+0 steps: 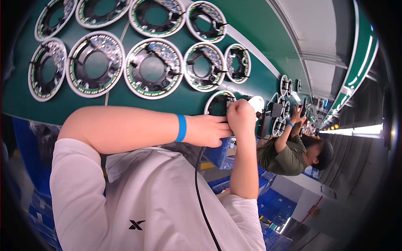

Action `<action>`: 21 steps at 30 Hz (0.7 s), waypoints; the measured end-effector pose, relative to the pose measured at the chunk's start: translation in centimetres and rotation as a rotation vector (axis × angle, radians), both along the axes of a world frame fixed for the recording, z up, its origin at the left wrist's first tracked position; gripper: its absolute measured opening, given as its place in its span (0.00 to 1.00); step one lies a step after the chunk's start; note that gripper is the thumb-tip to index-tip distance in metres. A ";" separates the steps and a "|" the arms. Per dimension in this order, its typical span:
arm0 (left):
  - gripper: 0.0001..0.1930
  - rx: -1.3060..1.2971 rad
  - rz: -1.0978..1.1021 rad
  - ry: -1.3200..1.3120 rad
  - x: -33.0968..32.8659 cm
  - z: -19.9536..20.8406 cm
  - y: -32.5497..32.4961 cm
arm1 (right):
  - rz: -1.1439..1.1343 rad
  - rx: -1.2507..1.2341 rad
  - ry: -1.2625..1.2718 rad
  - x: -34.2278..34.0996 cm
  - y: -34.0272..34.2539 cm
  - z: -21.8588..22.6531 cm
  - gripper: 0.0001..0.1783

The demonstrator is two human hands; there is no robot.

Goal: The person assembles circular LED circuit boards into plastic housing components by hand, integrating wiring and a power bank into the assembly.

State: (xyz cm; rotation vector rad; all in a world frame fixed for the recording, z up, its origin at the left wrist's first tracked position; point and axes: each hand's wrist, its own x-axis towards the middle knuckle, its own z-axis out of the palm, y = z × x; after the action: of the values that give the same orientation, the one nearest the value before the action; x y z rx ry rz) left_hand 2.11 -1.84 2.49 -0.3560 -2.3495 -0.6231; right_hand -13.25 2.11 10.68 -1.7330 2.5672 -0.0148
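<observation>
In front of me, a white-rimmed round LED light (220,98) with a black inner frame lies at the table's near edge. My right hand (242,116) is closed in a fist-like pinch at its right side, beside a small dark part; what the fingertips grip is hidden. My left hand (209,129), with a blue band (181,128) on the wrist, reaches in from the left along the light's near edge. Its fingers are bent, and their tips disappear behind my right hand. A black cord (200,184) hangs down from under the left hand.
Several similar LED lights (153,68) stand in two rows on the green table (113,109). To the right are a white disc (256,103), a black box (274,109) and more rings. A co-worker (289,154) works farther along. Blue bins (274,205) sit below.
</observation>
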 end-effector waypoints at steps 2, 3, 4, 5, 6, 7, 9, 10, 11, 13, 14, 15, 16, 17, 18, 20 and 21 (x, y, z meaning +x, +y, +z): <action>0.04 -0.019 -0.038 -0.013 0.2 0.3 -0.1 | -0.034 -0.062 -0.003 0.0 0.3 -0.9 0.11; 0.04 -0.002 -0.035 -0.037 0.4 0.6 -0.3 | -0.046 -0.078 -0.014 -0.1 0.4 -1.3 0.11; 0.04 0.013 -0.033 -0.061 0.5 0.7 -0.4 | -0.058 -0.095 -0.024 -0.1 0.2 -1.5 0.11; 0.04 0.034 -0.028 -0.013 0.4 0.5 -0.5 | -0.042 -0.106 -0.033 0.0 0.2 -1.4 0.11; 0.04 0.027 -0.049 -0.007 0.5 0.5 -0.4 | -0.040 -0.118 -0.042 0.2 0.2 -1.3 0.11; 0.04 0.049 -0.060 -0.027 0.6 0.4 -0.3 | -0.063 -0.116 -0.030 0.6 0.2 -1.3 0.11; 0.04 0.049 -0.065 -0.059 0.6 0.5 -0.7 | -0.098 -0.096 0.000 1.0 -0.1 -1.6 0.10; 0.04 0.034 -0.071 -0.058 0.5 0.8 -0.6 | -0.104 -0.111 0.002 0.7 0.2 -1.6 0.10; 0.04 0.039 -0.069 -0.040 0.5 0.9 -0.5 | -0.081 -0.098 -0.038 0.5 0.5 -1.5 0.10; 0.04 0.058 -0.079 -0.023 0.3 0.9 -0.6 | -0.088 -0.038 -0.145 -0.3 0.5 -0.5 0.09; 0.04 0.052 -0.072 -0.037 0.3 0.7 -0.7 | -0.122 0.037 -0.173 -0.6 0.1 0.4 0.10; 0.04 0.051 -0.075 -0.049 0.3 0.7 -0.5 | -0.152 0.098 -0.164 -0.7 -0.3 1.5 0.13; 0.05 0.050 -0.079 -0.063 0.3 0.6 -0.4 | -0.181 0.162 -0.157 -0.9 -0.9 2.5 0.15; 0.05 0.054 -0.087 -0.094 0.5 0.9 -0.5 | -0.192 0.220 -0.157 -1.3 -1.6 3.2 0.18; 0.05 0.055 -0.098 -0.109 0.4 0.9 -0.6 | -0.211 0.277 -0.153 -2.0 -2.2 3.7 0.21; 0.06 0.019 -0.111 -0.120 0.3 1.0 -0.9 | -0.189 0.296 -0.244 -3.5 -2.9 3.4 0.22; 0.06 0.041 -0.123 -0.130 0.2 1.1 -1.0 | -0.168 0.291 -0.259 -4.0 -2.9 3.2 0.22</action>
State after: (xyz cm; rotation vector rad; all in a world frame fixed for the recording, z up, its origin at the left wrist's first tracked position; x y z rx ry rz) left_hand 2.36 -2.85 3.61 -0.4562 -2.4476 -0.7722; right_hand -17.21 -0.84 13.84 -1.3190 2.3780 0.1151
